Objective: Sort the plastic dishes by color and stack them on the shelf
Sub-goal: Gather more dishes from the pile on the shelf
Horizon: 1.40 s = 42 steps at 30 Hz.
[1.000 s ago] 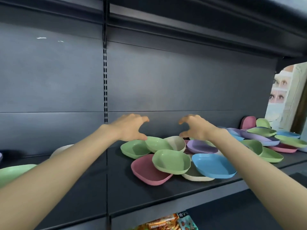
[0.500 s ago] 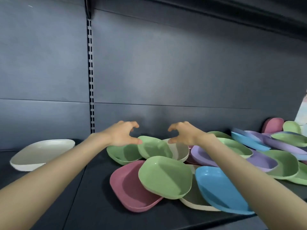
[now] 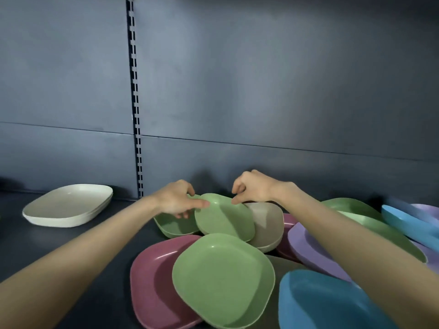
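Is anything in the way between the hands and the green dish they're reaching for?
No, nothing visible. The left hand and right hand are both at the rim of the top green dish, which lies on a lower green dish and a beige dish, nothing covering it.

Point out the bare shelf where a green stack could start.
Bare shelf lies between the cream stack at left and the pink dish edging the pile, though the left forearm crosses it. From there rightward it is crowded: the dishes overlap.
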### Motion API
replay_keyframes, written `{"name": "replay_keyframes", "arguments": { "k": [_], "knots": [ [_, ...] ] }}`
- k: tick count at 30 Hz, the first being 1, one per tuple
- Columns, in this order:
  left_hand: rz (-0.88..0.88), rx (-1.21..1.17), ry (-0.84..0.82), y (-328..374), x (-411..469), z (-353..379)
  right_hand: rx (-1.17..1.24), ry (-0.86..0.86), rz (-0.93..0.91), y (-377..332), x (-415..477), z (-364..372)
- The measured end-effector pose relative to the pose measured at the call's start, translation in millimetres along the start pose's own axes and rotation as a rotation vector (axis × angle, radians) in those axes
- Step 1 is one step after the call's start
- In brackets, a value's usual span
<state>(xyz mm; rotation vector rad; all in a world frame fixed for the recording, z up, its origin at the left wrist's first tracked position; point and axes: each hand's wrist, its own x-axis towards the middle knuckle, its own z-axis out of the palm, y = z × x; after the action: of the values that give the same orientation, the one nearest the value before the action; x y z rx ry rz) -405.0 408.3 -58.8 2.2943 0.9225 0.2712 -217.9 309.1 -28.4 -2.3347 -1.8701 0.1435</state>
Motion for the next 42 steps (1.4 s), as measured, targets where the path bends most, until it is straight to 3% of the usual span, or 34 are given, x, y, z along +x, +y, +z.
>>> {"name": "replay_keyframes", "arguments": {
  "k": [9,15,22,28,31,36,42],
  "knots": [
    [-0.072,-0.164,0.048,1.6,0.2,12.6,0.021,-0.045,-0.105,8.7,21.0,7.8],
    [-0.051,-0.282,0.138,-1.8,-0.3,13.6,0.068,0.041,-0.134,11.7,26.2,8.4],
    [0.019,-0.391,0.39,-3.4,-11.2,-7.5,0.357,0.257,-0.163,10.0,27.1,-5.2],
    [0.12,-0.444,0.684,-7.9,-40.9,-22.6,0.738,0.28,-0.221,-18.0,15.8,-11.3],
    [0.164,-0.503,0.761,-11.6,-64.2,-26.9,0.803,0.378,-0.274,-38.9,11.8,-11.8],
    [0.258,-0.645,0.549,-24.5,-119.6,-44.9,0.818,0.527,-0.322,-85.3,3.8,-9.9],
    [0.213,-0.628,0.375,-67.3,-182.1,-76.9,0.925,0.631,-0.375,-166.3,-10.7,-2.3]
  ]
}}
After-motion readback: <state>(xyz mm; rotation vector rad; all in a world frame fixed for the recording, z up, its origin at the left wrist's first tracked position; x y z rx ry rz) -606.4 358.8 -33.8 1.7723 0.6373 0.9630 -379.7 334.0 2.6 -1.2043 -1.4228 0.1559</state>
